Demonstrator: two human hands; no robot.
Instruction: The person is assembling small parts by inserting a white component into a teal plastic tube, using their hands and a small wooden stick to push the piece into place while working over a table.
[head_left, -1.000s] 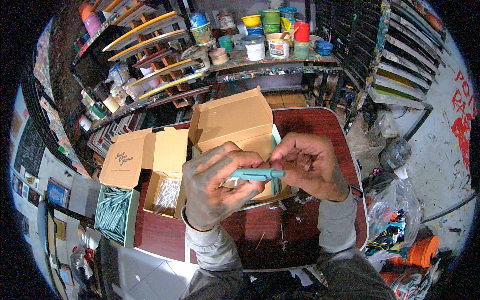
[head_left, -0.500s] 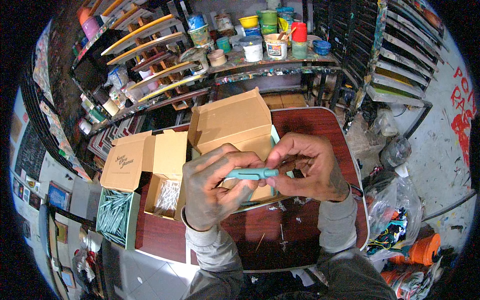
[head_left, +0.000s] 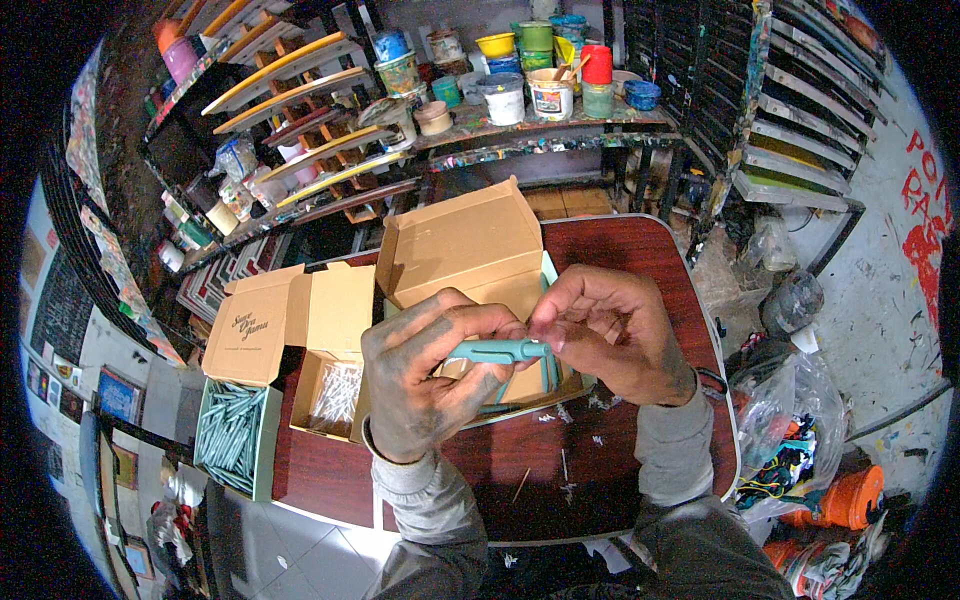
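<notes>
Where both hands meet above the desk (head_left: 640, 250), a teal pen (head_left: 497, 351) lies level between them. Left hand (head_left: 425, 385) curled around its left part, fingers closed on the barrel; right hand (head_left: 605, 335) pinching the right end between thumb and fingertips. Pen sits over an open brown box (head_left: 465, 245) with its lid raised toward the back, a teal tray edge showing beneath.

Left of it, a second open box (head_left: 335, 385) holds pale small pieces; its flaps stand up and outward. Further left, off the desk edge, a teal tray (head_left: 232, 438) packed with teal pens. Boxes crowd the left half of the desk, just beside the left hand.

Desk is dark red wood, scattered with pale scraps (head_left: 570, 470) near the forearms. Behind, paint-streaked shelves (head_left: 300, 150) carry pots and jars (head_left: 520, 95). Right: plastic bags (head_left: 790, 440) on a spattered floor. White tiles below.
</notes>
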